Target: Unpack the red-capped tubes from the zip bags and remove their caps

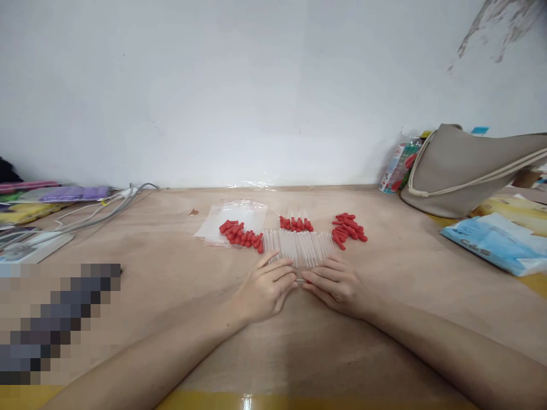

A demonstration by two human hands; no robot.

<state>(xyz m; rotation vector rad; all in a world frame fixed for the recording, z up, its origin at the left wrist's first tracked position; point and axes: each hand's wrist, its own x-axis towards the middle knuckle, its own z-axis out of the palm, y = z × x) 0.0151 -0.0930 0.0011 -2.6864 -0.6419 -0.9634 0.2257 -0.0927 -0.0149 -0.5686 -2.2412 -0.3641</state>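
Observation:
My left hand (271, 285) is closed on one end of a thin clear dropper tube (300, 281), which lies crosswise in the short gap between my hands. On the tube's other end, my right hand (337, 286) pinches what looks like a red rubber bulb; only a hint of red shows at its fingertips. Just beyond both hands, many clear tubes (301, 246) lie side by side. Loose red rubber bulbs form one pile (348, 228) on the right and another pile (241, 234) on the left. Behind the tubes, several droppers with red bulbs (296, 223) are lined up.
Clear plastic bags (213, 225) lie under the left pile. Cables (106, 205) and a power strip (38, 247) occupy the left side. A grey bag (457, 171), a bottle (399, 165) and a blue tissue pack (491, 242) stand or lie right. A wall rises behind the table.

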